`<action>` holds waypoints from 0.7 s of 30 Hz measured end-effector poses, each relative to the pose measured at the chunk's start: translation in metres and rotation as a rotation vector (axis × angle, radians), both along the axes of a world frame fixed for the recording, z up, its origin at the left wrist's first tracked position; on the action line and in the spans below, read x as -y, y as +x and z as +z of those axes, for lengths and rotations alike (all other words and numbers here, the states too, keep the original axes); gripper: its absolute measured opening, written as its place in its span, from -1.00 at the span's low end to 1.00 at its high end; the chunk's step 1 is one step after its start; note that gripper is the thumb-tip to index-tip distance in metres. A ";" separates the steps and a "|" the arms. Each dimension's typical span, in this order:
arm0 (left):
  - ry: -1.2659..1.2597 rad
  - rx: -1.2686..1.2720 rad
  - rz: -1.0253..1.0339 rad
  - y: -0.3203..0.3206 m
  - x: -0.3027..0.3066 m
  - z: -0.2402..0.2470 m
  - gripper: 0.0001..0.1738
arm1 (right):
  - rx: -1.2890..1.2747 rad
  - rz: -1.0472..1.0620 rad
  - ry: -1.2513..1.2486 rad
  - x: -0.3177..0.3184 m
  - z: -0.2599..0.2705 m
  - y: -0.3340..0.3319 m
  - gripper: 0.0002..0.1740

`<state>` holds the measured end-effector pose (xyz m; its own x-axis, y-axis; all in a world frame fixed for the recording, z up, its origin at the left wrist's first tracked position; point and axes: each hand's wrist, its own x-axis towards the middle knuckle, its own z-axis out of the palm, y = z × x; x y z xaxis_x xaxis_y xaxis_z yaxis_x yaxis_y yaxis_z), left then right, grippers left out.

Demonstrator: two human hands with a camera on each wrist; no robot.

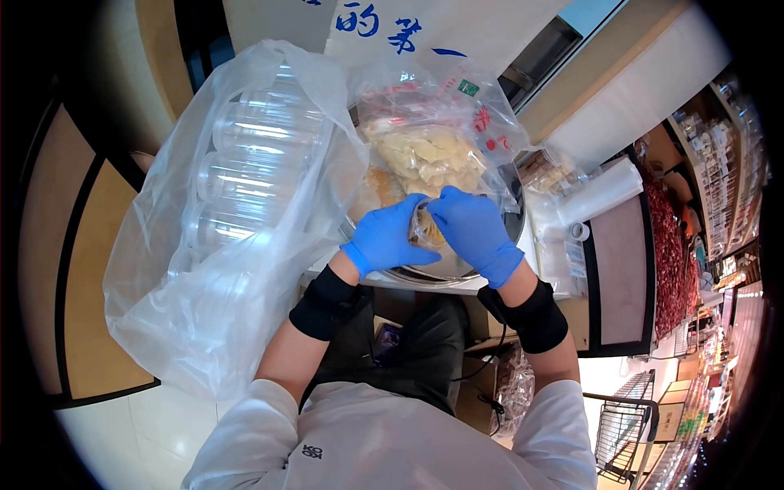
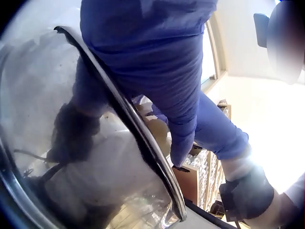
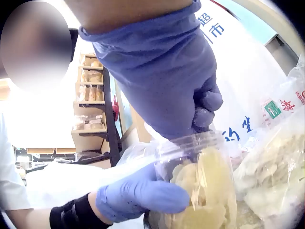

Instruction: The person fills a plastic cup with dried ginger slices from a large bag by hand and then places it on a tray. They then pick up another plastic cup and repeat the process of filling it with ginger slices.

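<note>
My gloved left hand grips a clear plastic jar from the side, thumb across its wall. Pale yellow slices fill much of the jar, some standing upright near the mouth. My gloved right hand is directly over that mouth, outer fingers curled; its fingertips are hidden at the rim, and I cannot tell whether they pinch a slice. Below both hands is a round metal basin. A printed clear bag with more pale slices lies in it, just beyond the jar.
At the left, a big translucent bag holds stacked clear containers. On the right lie a roll of plastic film and some clear bags. Farther right are a heap of red goods and a shopping cart.
</note>
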<state>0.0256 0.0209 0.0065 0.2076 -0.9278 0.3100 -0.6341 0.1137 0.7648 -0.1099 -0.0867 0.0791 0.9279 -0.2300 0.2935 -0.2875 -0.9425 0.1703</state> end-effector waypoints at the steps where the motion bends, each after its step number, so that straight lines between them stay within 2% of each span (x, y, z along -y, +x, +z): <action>1: 0.006 -0.016 0.002 0.000 0.000 0.000 0.02 | 0.043 0.053 0.042 -0.002 0.000 0.002 -0.87; 5: 0.087 -0.041 0.004 0.002 0.000 0.006 -0.03 | -0.074 0.060 0.013 0.007 0.000 0.009 -0.83; 7: 0.043 -0.048 0.012 0.001 0.001 0.002 -0.02 | -0.187 0.013 0.014 0.008 0.001 0.011 -0.81; 8: 0.004 -0.057 0.023 0.000 0.001 0.004 -0.02 | -0.184 0.009 0.011 0.008 0.003 0.008 -0.81; 10: 0.016 -0.065 0.043 -0.003 -0.002 0.007 -0.03 | -0.018 0.033 0.218 0.006 0.007 0.003 -0.84; 11: 0.032 -0.078 0.066 -0.003 -0.003 0.009 -0.04 | -0.017 0.035 0.216 0.004 0.010 -0.001 -0.84; 13: 0.039 -0.060 0.080 -0.003 -0.002 0.006 -0.04 | 0.223 0.107 0.305 0.003 0.017 -0.010 -0.89; 16: 0.037 -0.024 0.093 -0.003 -0.001 0.001 -0.05 | 0.097 0.030 0.221 0.006 0.024 -0.016 -0.90; 21: 0.038 -0.005 0.082 -0.003 -0.001 0.002 -0.05 | 0.049 -0.046 0.193 0.007 0.018 -0.010 -0.88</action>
